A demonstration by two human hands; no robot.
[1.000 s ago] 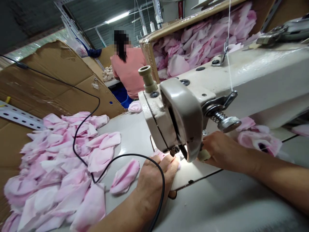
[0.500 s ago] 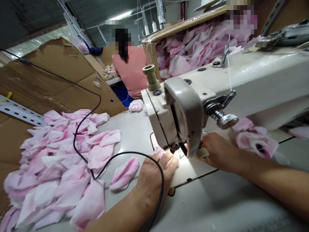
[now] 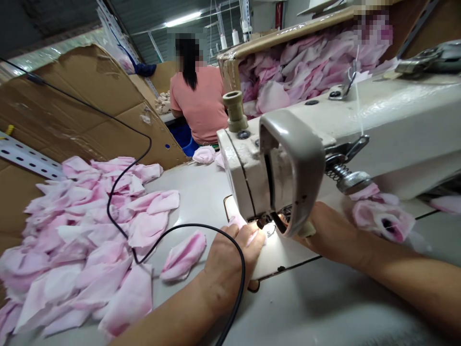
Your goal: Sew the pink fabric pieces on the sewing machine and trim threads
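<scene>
A white sewing machine [image 3: 245, 175] stands over the lit needle area. My left hand [image 3: 232, 254] is closed on a pink fabric piece [image 3: 236, 222] just left of the presser foot, its thumb and fingers pinching the cloth. Behind the machine's grey guard, my right hand [image 3: 320, 228] reaches in from the right; its fingertips are hidden, so what they touch cannot be made out. One loose pink petal [image 3: 184, 255] lies left of my left hand. Farther left spreads a heap of pink and white fabric pieces [image 3: 90, 230].
A black cable [image 3: 194, 226] loops across the table and over my left wrist. Cardboard [image 3: 82, 105] walls the left side. A pink fabric flower [image 3: 383, 218] sits right of the machine. Behind are a person in a pink shirt [image 3: 201, 103] and a box of pink cloth [image 3: 284, 72].
My right hand has moved in farther behind the guard, toward the needle area. My left hand stays beside the presser foot with the cloth. The view has shifted slightly.
</scene>
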